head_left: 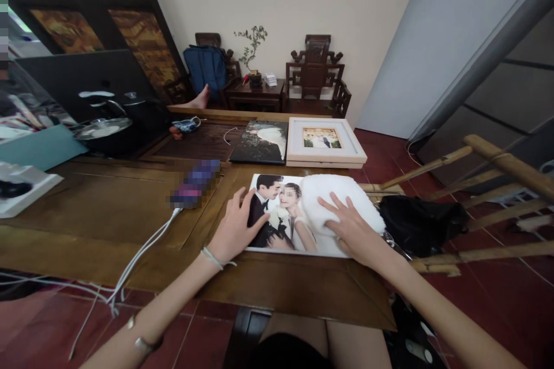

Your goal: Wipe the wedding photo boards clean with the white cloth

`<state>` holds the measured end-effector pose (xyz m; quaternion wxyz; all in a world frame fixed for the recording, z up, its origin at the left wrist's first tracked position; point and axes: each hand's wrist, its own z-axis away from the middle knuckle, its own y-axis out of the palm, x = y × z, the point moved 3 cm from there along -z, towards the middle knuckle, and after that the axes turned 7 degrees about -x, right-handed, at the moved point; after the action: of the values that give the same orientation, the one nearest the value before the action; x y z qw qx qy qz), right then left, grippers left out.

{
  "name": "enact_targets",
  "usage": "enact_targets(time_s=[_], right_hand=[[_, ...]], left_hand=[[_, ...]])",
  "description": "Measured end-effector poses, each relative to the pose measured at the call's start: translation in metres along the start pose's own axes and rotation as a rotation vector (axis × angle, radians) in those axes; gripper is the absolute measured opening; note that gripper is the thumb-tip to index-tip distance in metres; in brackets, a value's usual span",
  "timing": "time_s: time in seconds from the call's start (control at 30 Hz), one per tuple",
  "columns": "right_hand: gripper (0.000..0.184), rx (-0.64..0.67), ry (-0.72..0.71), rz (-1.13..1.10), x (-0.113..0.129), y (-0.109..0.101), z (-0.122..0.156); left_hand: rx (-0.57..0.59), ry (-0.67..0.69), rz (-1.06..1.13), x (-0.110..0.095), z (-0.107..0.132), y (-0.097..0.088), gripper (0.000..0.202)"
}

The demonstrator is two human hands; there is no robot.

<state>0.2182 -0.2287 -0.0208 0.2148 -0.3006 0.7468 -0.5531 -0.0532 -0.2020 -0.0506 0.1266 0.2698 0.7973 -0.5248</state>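
A large wedding photo print [281, 225] lies flat near the front edge of a wooden table [108, 213]. My left hand [236, 228] rests on the print's left edge, fingers spread and flat. My right hand [352, 225] presses a white fluffy cloth [341, 199] onto the right part of the print, fingers stretched out over it. The cloth covers the print's upper right corner.
Behind the print lie a dark photo panel [262, 141] and a white framed picture [324, 141]. A white cable [142, 248] runs off the table's front left. A black bag [419, 222] sits on bamboo poles at right. Pot lids [101, 127] stand at back left.
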Motion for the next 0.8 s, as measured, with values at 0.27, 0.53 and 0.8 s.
enact_targets(time_s=[0.27, 0.53, 0.8], right_hand=[[0.041, 0.04, -0.077, -0.12, 0.065, -0.012, 0.036], [0.052, 0.117, 0.073, -0.076, 0.02, -0.014, -0.006], [0.048, 0.04, 0.114, 0.01, -0.043, -0.003, -0.061]], left_hand=[[0.001, 0.137, 0.137, -0.017, 0.011, -0.001, 0.042], [0.077, 0.169, 0.168, -0.006, 0.009, 0.004, 0.044], [0.093, 0.131, 0.222, -0.004, 0.01, 0.005, 0.047]])
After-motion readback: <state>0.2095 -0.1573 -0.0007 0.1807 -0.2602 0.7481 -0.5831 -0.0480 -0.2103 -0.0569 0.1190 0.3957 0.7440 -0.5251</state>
